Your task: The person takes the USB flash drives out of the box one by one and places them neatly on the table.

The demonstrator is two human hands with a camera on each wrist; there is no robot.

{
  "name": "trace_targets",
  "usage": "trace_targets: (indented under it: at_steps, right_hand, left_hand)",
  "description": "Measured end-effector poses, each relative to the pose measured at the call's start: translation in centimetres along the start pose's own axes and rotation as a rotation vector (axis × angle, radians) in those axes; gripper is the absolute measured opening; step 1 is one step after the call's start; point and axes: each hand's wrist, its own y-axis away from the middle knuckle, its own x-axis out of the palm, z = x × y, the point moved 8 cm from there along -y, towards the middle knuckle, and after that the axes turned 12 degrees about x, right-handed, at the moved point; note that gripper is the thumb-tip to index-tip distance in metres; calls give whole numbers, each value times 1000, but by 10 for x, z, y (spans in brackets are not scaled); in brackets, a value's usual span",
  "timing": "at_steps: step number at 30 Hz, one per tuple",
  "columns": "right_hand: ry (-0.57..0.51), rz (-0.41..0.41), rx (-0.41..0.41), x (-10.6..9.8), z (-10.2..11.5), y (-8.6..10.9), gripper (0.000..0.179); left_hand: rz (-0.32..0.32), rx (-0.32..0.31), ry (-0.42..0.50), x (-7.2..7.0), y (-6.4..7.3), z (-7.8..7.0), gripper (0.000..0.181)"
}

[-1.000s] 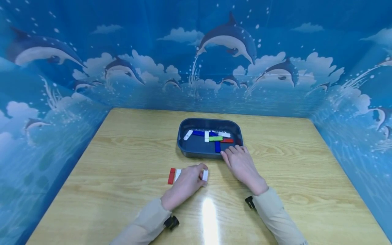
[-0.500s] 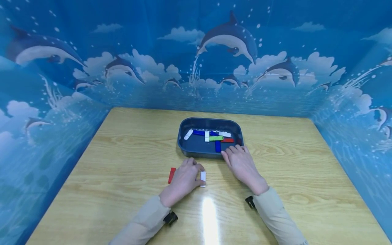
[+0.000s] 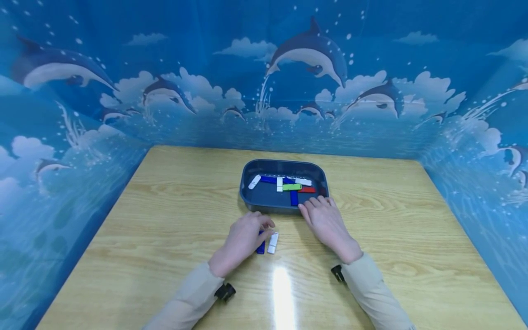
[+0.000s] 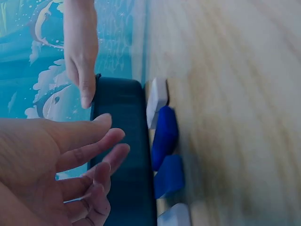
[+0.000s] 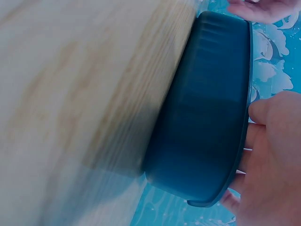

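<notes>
My left hand hovers over a row of small stick-shaped pieces that look like USB sticks, its fingers loosely bent and holding nothing. Just right of its thumb lies a white stick, with a blue stick partly covered beside it. The left wrist view shows more of the row, including a second blue stick and another white stick. My right hand grips the near right rim of a dark plastic box, thumb at the rim and fingers over the inner side.
Several sticks lie loose in the box: white ones, a green stick, a red stick and blue ones. The box stands on a wooden table, enclosed by a dolphin-print backdrop.
My left hand has let go of the white stick and shifted left, now covering the red stick. The white stick has moved slightly left and lies tilted. My right hand stays on the rim.
</notes>
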Motion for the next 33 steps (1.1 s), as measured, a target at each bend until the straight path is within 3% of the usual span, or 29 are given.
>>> trace_targets:
  at_steps: [5,11,20,23,29,33]
  right_hand:
    - [-6,-6,-4,-1,-2,0,40]
    - [-5,-2,-5,-1,-2,0,40]
    - [-14,2,-1,-1,-3,0,40]
    - [-12,6,5,0,-4,0,40]
    - [-4,9,9,2,-3,0,39]
    - [-7,12,5,3,-2,0,39]
  left_hand:
    - [-76,13,-20,-13,-5,1,3]
    - [-116,-28,15,-30,-12,8,5]
    - [-239,-38,-3,-62,-45,27,6]
    - [-209,-58,-43,-62,-60,35,10]
    - [15,-108,-202,-39,-84,49,23]
    - [105,-113,-271,-22,-90,55,25]
